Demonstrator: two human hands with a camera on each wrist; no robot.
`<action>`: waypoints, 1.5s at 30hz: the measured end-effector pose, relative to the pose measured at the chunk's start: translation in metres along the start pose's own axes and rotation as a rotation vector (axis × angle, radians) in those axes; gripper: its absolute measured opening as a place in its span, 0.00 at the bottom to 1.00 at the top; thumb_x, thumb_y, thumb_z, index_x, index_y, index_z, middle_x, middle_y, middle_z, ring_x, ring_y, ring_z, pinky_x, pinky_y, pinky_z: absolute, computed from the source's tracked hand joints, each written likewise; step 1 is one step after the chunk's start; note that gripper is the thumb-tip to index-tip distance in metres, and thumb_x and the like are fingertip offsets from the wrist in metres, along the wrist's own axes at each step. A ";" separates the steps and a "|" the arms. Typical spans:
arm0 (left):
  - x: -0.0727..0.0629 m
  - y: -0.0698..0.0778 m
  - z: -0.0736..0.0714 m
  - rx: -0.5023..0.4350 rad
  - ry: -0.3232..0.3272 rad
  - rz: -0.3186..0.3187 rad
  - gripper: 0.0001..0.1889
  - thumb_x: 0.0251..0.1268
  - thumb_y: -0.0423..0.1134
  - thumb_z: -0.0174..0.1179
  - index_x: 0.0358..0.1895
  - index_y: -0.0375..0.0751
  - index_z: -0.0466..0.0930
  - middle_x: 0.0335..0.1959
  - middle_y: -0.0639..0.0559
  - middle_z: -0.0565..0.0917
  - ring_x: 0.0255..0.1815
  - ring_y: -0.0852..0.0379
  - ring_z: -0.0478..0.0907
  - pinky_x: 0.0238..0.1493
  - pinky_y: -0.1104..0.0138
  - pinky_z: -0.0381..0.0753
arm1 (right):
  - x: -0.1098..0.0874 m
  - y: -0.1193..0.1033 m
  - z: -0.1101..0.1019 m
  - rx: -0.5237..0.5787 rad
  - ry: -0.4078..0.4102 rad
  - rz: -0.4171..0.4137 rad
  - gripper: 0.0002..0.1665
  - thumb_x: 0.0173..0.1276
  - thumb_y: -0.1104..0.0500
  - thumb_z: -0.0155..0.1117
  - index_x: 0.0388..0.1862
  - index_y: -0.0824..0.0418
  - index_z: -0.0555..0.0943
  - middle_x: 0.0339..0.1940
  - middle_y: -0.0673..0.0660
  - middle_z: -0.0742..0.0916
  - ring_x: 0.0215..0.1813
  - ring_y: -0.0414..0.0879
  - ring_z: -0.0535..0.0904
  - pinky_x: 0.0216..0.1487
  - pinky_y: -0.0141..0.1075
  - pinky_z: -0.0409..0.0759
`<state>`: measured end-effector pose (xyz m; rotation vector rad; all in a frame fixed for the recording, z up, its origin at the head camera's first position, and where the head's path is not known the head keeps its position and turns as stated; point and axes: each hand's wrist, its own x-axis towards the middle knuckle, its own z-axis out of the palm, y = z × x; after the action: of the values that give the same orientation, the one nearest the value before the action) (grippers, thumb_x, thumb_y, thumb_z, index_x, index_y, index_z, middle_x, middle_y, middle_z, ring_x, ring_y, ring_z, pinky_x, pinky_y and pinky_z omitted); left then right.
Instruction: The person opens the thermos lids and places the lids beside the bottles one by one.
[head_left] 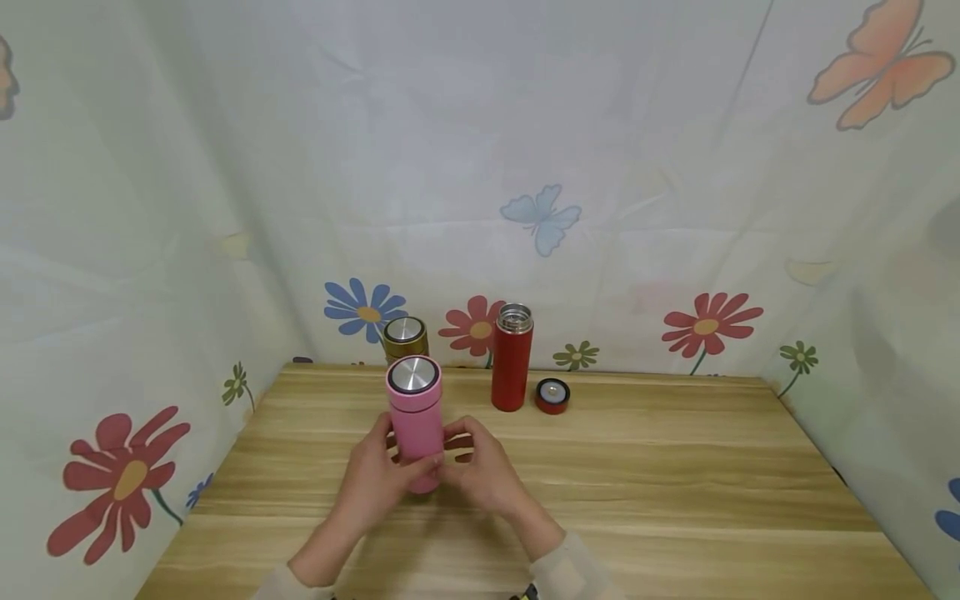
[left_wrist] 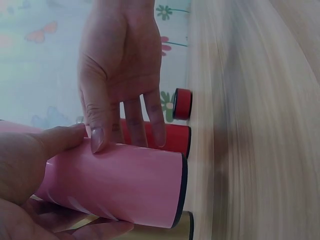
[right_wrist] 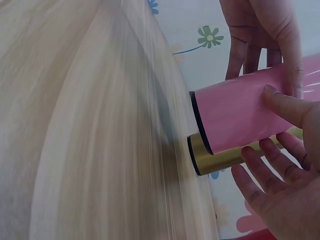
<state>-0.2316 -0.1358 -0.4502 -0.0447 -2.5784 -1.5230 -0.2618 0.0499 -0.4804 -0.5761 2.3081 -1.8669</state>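
Observation:
A pink thermos bottle (head_left: 417,425) with a silver-topped lid stands upright between both hands, its base seemingly just off the table in the wrist views. My left hand (head_left: 372,477) grips its left side, thumb across the front and fingers behind. From the right, my right hand (head_left: 483,471) holds it with the thumb on the front and fingers at the side, as the right wrist view shows. Behind it, partly hidden, is a gold thermos bottle (head_left: 406,332) with its lid on. To the right stands a lidless red thermos bottle (head_left: 511,367), its red lid (head_left: 552,397) lying beside it.
The wooden table (head_left: 675,483) runs up to a white curtain (head_left: 450,125) printed with flowers and butterflies. This curtain encloses the back and both sides. The bottles stand near the table's far edge.

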 end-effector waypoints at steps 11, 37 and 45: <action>0.001 0.009 0.013 -0.037 -0.015 0.014 0.42 0.53 0.47 0.81 0.70 0.42 0.68 0.67 0.39 0.80 0.65 0.38 0.80 0.59 0.49 0.86 | -0.005 0.004 -0.015 -0.015 0.012 -0.007 0.26 0.64 0.59 0.77 0.57 0.57 0.76 0.58 0.58 0.84 0.63 0.62 0.80 0.65 0.58 0.80; 0.006 0.029 0.061 -0.074 -0.099 0.054 0.42 0.55 0.49 0.80 0.71 0.45 0.68 0.67 0.43 0.79 0.65 0.41 0.80 0.61 0.49 0.85 | -0.026 0.013 -0.064 -0.101 0.081 0.003 0.29 0.58 0.59 0.81 0.56 0.56 0.77 0.55 0.59 0.85 0.58 0.57 0.82 0.60 0.58 0.82; 0.006 0.034 0.075 -0.073 -0.119 0.064 0.42 0.55 0.51 0.79 0.71 0.44 0.68 0.66 0.42 0.80 0.65 0.43 0.80 0.62 0.49 0.84 | -0.032 0.016 -0.076 -0.129 0.106 0.020 0.29 0.57 0.59 0.82 0.54 0.56 0.78 0.52 0.58 0.86 0.55 0.53 0.82 0.58 0.55 0.83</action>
<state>-0.2421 -0.0543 -0.4549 -0.2303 -2.5825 -1.6375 -0.2605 0.1344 -0.4830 -0.4770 2.5059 -1.7914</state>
